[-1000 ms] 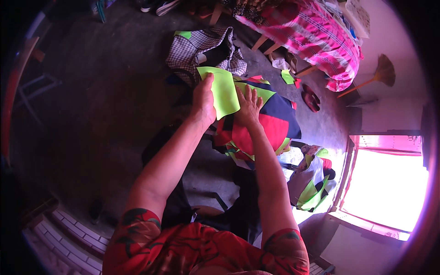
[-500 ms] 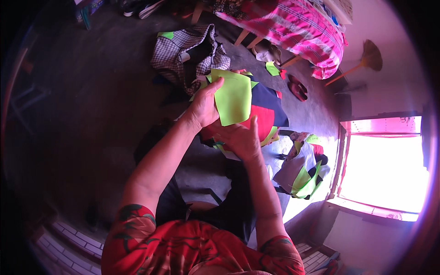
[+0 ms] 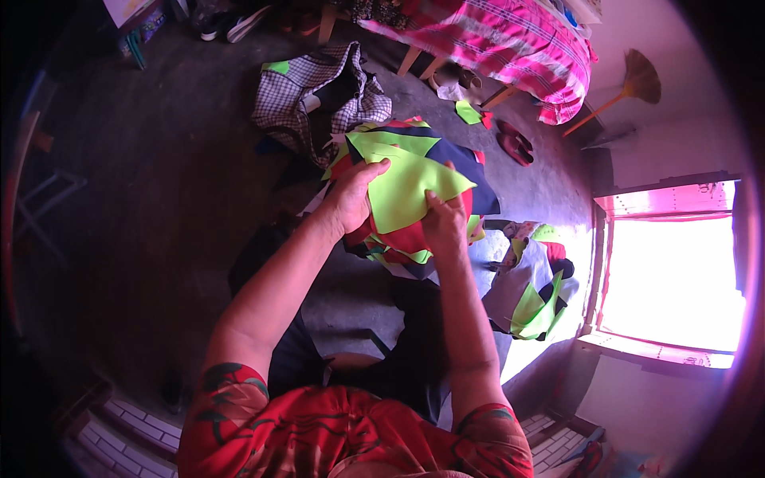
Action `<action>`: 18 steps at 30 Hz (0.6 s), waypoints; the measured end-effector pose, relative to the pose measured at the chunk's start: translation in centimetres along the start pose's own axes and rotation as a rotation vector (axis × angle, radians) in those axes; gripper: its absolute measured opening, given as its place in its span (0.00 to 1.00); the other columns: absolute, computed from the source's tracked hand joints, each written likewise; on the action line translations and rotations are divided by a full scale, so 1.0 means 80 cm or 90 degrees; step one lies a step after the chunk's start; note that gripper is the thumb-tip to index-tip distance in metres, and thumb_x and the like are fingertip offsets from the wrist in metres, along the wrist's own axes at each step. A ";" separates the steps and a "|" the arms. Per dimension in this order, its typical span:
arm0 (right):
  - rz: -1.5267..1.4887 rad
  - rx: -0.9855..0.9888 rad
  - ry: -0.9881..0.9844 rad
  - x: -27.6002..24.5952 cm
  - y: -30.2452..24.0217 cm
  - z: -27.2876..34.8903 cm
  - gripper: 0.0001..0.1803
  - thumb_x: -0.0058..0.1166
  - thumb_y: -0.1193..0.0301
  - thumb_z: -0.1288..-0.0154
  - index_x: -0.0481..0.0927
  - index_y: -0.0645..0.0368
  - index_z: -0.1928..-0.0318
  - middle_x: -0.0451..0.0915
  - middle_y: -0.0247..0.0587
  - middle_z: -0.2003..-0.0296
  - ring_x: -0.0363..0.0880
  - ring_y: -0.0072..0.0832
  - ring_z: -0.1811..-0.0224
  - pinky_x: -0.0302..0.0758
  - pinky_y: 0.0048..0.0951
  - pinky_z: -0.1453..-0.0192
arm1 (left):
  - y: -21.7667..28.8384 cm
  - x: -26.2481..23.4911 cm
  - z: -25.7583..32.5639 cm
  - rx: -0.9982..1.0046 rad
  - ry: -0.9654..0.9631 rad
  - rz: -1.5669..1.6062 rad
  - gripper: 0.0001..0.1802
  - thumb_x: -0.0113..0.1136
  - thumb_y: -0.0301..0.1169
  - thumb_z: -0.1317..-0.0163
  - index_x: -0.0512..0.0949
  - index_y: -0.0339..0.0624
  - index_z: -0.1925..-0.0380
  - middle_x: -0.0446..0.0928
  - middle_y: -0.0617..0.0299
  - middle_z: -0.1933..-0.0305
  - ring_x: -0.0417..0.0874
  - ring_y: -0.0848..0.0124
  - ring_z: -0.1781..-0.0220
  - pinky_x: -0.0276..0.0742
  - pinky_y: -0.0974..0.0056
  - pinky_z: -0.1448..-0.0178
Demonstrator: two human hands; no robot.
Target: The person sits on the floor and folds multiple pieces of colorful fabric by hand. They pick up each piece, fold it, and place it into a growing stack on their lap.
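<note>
A bright green fabric piece (image 3: 406, 187) lies on top of a pile of red, navy and green fabric pieces (image 3: 458, 159) on the floor in front of me. My left hand (image 3: 355, 195) grips the green piece at its left edge, thumb on top. My right hand (image 3: 442, 223) pinches its lower right edge. Both forearms reach forward from the lower edge of the view over my dark trousers.
A black-and-white checked cloth (image 3: 319, 88) lies beyond the pile. A bed with a pink striped cover (image 3: 494, 40) stands at the back. Red sandals (image 3: 514, 147) and a broom (image 3: 629, 84) are at the right. More fabric scraps (image 3: 534, 295) lie near a bright doorway (image 3: 677, 271).
The green piece was held upright in front of me; both hands have lowered it and it now lies spread flat on the pile.
</note>
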State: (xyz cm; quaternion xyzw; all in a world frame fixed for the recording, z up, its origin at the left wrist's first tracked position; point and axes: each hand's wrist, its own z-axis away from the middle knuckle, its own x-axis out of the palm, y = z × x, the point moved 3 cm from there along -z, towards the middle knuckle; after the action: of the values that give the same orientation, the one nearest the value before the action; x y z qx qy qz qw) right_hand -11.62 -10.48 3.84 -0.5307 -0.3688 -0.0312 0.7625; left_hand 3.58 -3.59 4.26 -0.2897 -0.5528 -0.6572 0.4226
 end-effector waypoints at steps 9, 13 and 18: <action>0.476 -0.103 0.052 -0.100 -0.039 -0.120 0.39 0.49 0.87 0.45 0.53 0.54 0.32 0.75 0.38 0.52 0.76 0.28 0.54 0.75 0.27 0.51 | 0.000 -0.006 -0.002 -0.020 0.153 -0.192 0.37 0.55 0.40 0.40 0.51 0.43 0.35 0.62 0.51 0.40 0.70 0.57 0.43 0.78 0.50 0.56; 0.637 -0.087 0.130 -0.130 -0.041 -0.135 0.45 0.54 0.86 0.49 0.50 0.55 0.31 0.79 0.40 0.62 0.78 0.28 0.62 0.75 0.24 0.56 | 0.004 -0.014 0.001 -0.009 0.171 -0.240 0.34 0.56 0.41 0.40 0.56 0.41 0.38 0.63 0.52 0.41 0.71 0.59 0.44 0.77 0.53 0.55; 1.015 -0.269 0.236 -0.123 -0.058 -0.114 0.43 0.60 0.76 0.50 0.54 0.55 0.33 0.71 0.52 0.48 0.71 0.43 0.48 0.69 0.38 0.44 | 0.001 -0.016 -0.003 -0.003 0.178 -0.267 0.28 0.56 0.40 0.39 0.61 0.41 0.42 0.66 0.55 0.45 0.73 0.63 0.48 0.77 0.56 0.57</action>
State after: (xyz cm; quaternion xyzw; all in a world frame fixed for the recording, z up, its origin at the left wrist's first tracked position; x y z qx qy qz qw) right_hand -15.96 -23.50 0.13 -0.7498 0.2604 0.3615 0.4892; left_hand 4.28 -3.56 3.18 -0.0759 -0.5354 -0.7657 0.3483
